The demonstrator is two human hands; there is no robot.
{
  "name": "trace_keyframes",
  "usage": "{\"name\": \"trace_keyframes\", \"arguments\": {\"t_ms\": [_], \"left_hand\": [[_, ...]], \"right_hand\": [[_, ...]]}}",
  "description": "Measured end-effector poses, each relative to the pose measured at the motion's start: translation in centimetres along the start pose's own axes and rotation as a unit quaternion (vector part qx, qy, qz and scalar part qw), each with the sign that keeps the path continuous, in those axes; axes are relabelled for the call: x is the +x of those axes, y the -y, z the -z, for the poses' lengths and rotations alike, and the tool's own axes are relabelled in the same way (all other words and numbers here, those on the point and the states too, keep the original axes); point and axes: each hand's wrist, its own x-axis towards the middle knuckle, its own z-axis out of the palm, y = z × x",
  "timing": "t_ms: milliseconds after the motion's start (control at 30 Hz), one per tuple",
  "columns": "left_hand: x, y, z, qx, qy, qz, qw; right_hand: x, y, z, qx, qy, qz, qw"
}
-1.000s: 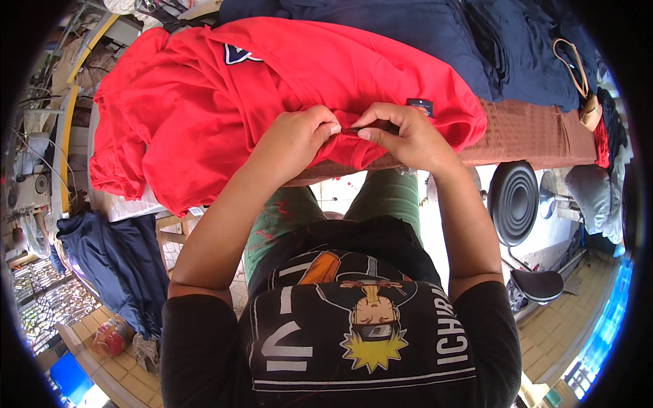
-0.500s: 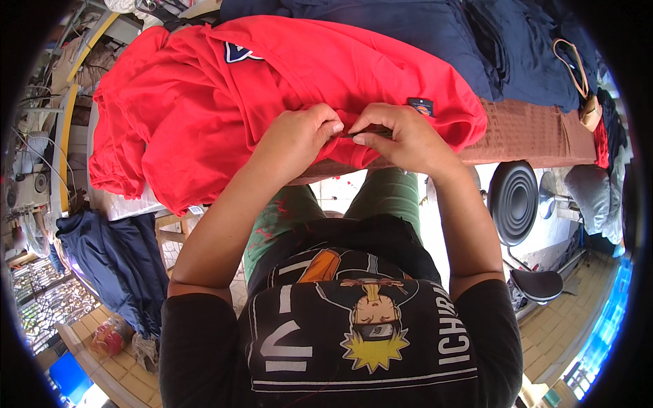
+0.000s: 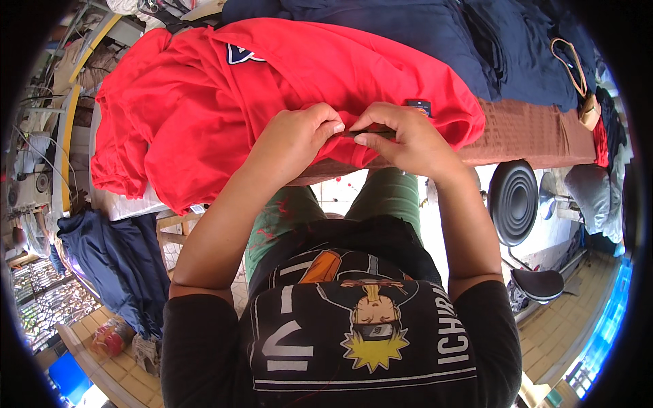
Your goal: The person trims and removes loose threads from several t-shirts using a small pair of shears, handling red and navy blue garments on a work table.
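Hands barely shifted since earlier; left hand (image 3: 296,139) and right hand (image 3: 401,139) stayed together, fingertips pinched on the soft, rumpled red shirt's (image 3: 218,102) near edge. Shirt lay on the brown woven table cover (image 3: 537,136), beside navy garments (image 3: 422,34).

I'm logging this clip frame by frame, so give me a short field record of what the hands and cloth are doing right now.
Left hand: left hand pinches the near edge of the red garment
Right hand: right hand pinches the same edge, thumb and fingers closed on a small dark item, too small to identify
Hands' relation: close together, fingertips almost meeting
Garment: spread over the brown-covered table, left part hanging off
Behind it: dark blue garments
Right of person: black round stool
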Motion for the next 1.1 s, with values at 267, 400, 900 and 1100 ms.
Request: {"name": "trace_keyframes", "arguments": {"t_ms": [267,400,900,1100], "left_hand": [[-2.4,-2.3,6.2,0.007,0.137,-0.151,0.979],[-3.9,-2.2,6.8,-0.025,0.070,-0.089,0.993],[-2.5,1.5,-3.6,0.016,-0.115,-0.005,0.993],[-2.3,2.0,-3.8,0.091,-0.137,-0.088,0.982]], "right_hand": [[-1.4,0.9,1.6,-0.056,-0.030,0.012,0.998],[-2.1,1.7,1.6,0.029,-0.073,0.008,0.997],[-2.0,-1.7,-2.7,0.068,-0.076,-0.024,0.995],[-1.8,-1.7,-2.9,0.052,-0.080,-0.022,0.995]]}}
